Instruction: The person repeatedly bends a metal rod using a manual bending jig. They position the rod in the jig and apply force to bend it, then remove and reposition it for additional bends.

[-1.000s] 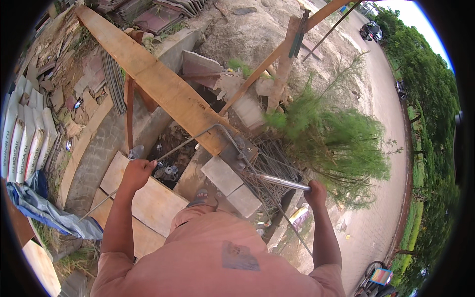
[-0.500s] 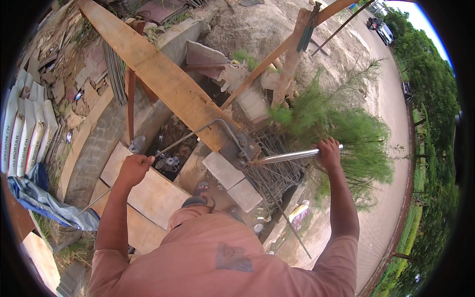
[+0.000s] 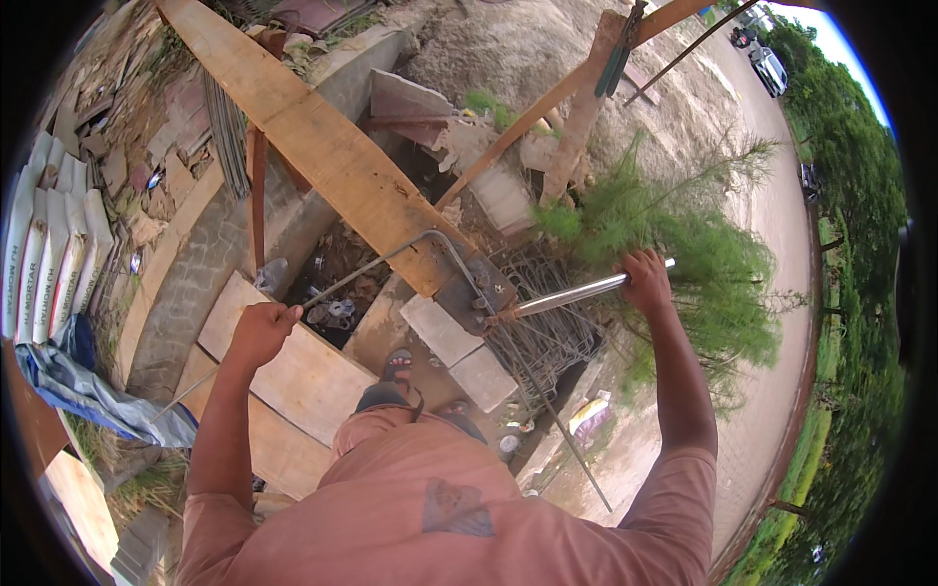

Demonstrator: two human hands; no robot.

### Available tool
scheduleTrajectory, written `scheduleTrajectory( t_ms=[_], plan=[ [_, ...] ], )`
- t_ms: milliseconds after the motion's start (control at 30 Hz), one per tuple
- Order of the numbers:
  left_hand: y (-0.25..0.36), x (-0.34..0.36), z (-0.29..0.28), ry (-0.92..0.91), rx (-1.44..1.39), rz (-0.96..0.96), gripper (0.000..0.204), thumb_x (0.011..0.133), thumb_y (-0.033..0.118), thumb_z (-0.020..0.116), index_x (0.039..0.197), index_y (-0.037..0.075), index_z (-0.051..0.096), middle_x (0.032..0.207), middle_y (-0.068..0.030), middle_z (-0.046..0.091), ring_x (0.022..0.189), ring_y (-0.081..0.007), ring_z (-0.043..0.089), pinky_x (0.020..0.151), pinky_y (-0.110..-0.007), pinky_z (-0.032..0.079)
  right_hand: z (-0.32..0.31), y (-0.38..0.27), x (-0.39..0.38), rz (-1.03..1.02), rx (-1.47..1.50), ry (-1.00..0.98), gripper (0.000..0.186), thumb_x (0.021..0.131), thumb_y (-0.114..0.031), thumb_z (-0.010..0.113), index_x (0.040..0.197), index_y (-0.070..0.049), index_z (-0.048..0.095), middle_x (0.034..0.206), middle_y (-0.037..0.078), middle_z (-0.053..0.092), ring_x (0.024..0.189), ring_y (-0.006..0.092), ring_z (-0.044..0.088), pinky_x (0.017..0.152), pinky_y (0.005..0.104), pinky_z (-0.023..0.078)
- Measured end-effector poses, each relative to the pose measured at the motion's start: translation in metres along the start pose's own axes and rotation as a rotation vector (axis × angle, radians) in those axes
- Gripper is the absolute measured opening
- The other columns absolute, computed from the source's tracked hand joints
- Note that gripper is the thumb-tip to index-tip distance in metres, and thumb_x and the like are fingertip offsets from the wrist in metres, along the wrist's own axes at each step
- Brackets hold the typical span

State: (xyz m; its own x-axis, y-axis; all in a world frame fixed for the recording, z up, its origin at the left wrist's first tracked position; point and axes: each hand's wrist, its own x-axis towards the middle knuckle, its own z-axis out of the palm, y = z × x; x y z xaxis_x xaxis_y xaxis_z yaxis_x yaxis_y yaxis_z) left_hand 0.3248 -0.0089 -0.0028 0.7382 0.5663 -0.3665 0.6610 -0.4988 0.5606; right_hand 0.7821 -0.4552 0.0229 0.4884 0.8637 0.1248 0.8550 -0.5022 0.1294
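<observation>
My left hand is closed around a thin steel rod. From there the rod runs up over the end of a long wooden plank and hooks sharply back toward me at a dark metal plate fixed on that end. Small upright pins on the plate stand beside the bent part. My right hand grips a shiny metal pipe near its outer end. The pipe's rusty inner end sits at the plate, by the bent rod; their exact contact is too small to make out.
Bent steel pieces lie heaped beyond the plate. Grey blocks sit below it, near my sandalled feet. Pale boards lie at left, bags are stacked farther left, and a feathery green bush grows beside my right hand.
The pipe's outer end has swung slightly away from me with my right hand. My left hand stays on the rod. The view has shifted a little.
</observation>
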Motion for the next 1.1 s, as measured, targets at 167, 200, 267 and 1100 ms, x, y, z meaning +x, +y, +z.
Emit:
scheduleTrajectory(
  t_ms=[167,200,267,1100],
  plan=[
    [0.002,-0.003,0.0,0.026,-0.009,0.01,0.051,0.091,0.043,0.059,0.069,-0.003,0.062,0.061,-0.0176,0.059,0.058,-0.0303,0.058,0.059,-0.042,0.044,0.001,0.004,-0.004,-0.008,0.015,0.018,0.017,0.076,-0.017,0.069,0.074,-0.009,0.055,0.078,0.009,0.056,0.086,0.0315,0.055,0.078,0.0442,0.042],
    [0.003,-0.003,0.001,0.033,-0.007,0.01,0.051,0.091,0.043,0.059,0.069,-0.003,0.062,0.061,-0.0179,0.059,0.059,-0.0307,0.057,0.06,-0.042,0.044,-0.002,0.009,-0.004,0.02,0.003,-0.038,0.016,0.074,-0.016,0.069,0.074,-0.009,0.055,0.078,0.01,0.057,0.086,0.0317,0.055,0.079,0.0442,0.043],
    [0.001,-0.002,0.002,0.055,0.034,0.013,0.049,0.09,0.042,0.059,0.072,-0.003,0.063,0.063,-0.0178,0.06,0.06,-0.0316,0.058,0.061,-0.042,0.044,-0.011,0.02,-0.002,0.075,-0.02,-0.147,0.015,0.07,-0.014,0.069,0.074,-0.009,0.056,0.078,0.01,0.057,0.086,0.032,0.056,0.08,0.0442,0.043],
    [0.291,-0.257,0.388,-0.999,-1.264,-0.132,0.039,0.105,0.038,0.033,0.11,0.005,0.053,0.115,-0.0111,0.062,0.113,-0.0218,0.058,0.097,-0.038,0.047,0.003,-0.002,0.0,0.227,0.069,0.089,0.016,0.08,-0.021,0.063,0.086,-0.009,0.07,0.092,0.014,0.069,0.098,0.0345,0.061,0.087,0.0469,0.045]
  ],
)
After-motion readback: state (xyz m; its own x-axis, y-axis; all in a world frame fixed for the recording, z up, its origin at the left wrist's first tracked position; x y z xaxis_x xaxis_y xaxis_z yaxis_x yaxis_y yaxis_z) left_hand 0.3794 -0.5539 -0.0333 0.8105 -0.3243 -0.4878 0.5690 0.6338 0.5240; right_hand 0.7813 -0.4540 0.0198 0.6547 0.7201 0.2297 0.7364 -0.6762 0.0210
